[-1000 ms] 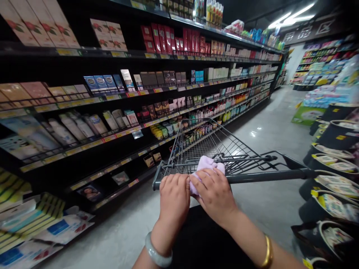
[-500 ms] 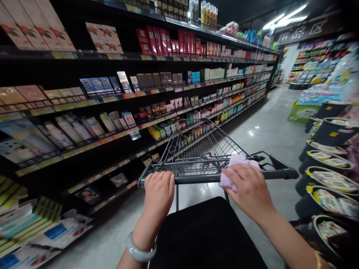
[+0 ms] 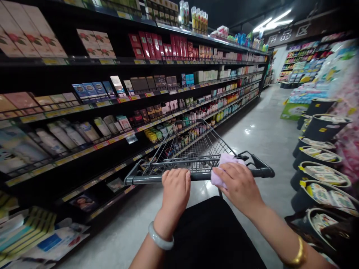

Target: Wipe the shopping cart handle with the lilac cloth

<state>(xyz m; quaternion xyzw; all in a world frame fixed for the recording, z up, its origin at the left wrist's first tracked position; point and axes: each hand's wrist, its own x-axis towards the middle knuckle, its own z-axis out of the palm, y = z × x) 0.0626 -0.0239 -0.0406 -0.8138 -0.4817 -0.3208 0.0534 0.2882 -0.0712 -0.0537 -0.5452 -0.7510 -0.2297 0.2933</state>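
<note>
A grey wire shopping cart (image 3: 196,149) stands in front of me in a store aisle. My left hand (image 3: 176,190) is closed around the cart's handle bar (image 3: 146,179), near its middle. My right hand (image 3: 238,185) presses a pale purple cloth (image 3: 224,164) against the bar just to the right of the left hand, fingers curled over it. A pale bangle sits on my left wrist and a gold one on my right. The cart's basket looks empty.
Long black shelves (image 3: 112,101) full of boxed and bottled cosmetics run along the left. Dark round tubs (image 3: 319,175) of packaged goods line the right side. The grey polished floor (image 3: 260,138) stretches ahead between them toward more shelving (image 3: 303,63) at the far end.
The right hand slid the cloth right along the bar, then back toward the middle. The left hand shifted along the handle as well. The cart swung leftward in view.
</note>
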